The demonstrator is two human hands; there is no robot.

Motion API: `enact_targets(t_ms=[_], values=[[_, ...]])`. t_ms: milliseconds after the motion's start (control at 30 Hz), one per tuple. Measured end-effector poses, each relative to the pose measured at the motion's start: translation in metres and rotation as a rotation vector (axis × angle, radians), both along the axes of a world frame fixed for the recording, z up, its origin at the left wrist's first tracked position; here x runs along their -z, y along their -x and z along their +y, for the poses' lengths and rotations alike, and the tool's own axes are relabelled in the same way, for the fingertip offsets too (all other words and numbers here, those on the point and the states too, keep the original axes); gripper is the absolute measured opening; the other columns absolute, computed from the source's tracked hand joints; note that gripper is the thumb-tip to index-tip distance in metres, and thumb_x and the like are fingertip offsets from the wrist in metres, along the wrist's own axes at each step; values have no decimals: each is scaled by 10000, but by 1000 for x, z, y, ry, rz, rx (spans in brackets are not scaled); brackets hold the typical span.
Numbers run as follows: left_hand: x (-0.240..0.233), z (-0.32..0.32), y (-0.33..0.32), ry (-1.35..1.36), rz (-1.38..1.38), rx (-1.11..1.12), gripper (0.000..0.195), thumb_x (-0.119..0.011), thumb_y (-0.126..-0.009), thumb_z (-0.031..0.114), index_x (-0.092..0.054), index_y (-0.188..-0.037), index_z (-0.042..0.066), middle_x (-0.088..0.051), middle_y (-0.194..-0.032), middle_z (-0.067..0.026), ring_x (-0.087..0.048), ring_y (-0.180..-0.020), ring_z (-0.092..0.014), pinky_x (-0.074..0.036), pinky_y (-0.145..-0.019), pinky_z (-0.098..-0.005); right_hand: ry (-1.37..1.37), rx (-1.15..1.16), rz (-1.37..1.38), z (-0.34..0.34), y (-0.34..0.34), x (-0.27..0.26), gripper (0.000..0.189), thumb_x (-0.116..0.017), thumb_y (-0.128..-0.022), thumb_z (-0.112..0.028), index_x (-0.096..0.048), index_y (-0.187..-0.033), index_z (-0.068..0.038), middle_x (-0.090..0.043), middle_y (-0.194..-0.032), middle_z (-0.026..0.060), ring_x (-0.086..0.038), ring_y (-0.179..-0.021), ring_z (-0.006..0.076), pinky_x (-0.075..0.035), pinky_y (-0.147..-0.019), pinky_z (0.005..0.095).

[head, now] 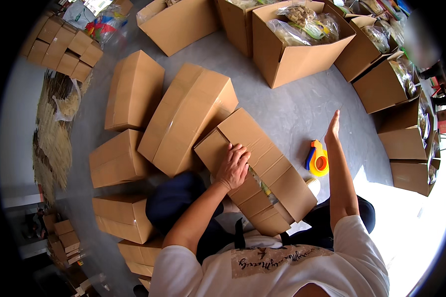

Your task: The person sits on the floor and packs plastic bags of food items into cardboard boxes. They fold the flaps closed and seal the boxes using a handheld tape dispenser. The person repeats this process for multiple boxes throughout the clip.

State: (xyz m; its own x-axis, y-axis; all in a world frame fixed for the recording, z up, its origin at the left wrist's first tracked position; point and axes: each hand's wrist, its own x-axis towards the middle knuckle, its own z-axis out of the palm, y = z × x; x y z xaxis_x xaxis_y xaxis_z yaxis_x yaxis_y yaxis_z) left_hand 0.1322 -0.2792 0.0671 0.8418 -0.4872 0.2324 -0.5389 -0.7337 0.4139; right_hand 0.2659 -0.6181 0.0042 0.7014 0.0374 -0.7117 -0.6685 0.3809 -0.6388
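Observation:
A cardboard box (267, 156) stands between my legs with its top flaps folded inward, leaving a narrow gap where plastic-wrapped contents show. On its flaps, across the gap, rests my left hand (235, 167), fingers bent and pressing down. My right hand (333, 128) is raised to the right of the box, seen edge-on, touching nothing; its fingers look straight and nothing shows in it. A yellow and orange tape dispenser (317, 159) with a blue part lies on the grey floor just left of my right forearm.
Taped cardboard boxes (187, 115) crowd the left side. Open cartons (304, 61) with bagged goods curve along the top and right. Stacked boxes (61, 46) and bundled dry stalks (52, 148) lie at the far left. Partly visible people are at the right edge and lower left.

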Motion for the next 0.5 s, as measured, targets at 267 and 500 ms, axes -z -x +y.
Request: enact_targets(t_ms=[267, 500], values=[[-7, 1, 3, 3, 36, -12, 359, -506, -855, 152, -492, -1177, -7, -416, -1258, -169, -358, -1264, -357, -220, -1114, -496, 1037, -759, -297, 148, 104, -89, 677, -426, -871, -617, -510, -1064, 26, -524, -1182, 253, -502, -1101, 386, -402, -905, 449], [3, -3, -6, 210, -48, -191, 336, -504, -865, 116, -464, -1159, -41, -391, -1295, -199, -342, -1272, -380, -264, -1091, -468, 1547, -690, -805, 176, 147, -96, 938, -552, -784, -605, -292, -1379, 73, -418, -1218, 285, -404, -1141, 392, -315, -941, 494]])
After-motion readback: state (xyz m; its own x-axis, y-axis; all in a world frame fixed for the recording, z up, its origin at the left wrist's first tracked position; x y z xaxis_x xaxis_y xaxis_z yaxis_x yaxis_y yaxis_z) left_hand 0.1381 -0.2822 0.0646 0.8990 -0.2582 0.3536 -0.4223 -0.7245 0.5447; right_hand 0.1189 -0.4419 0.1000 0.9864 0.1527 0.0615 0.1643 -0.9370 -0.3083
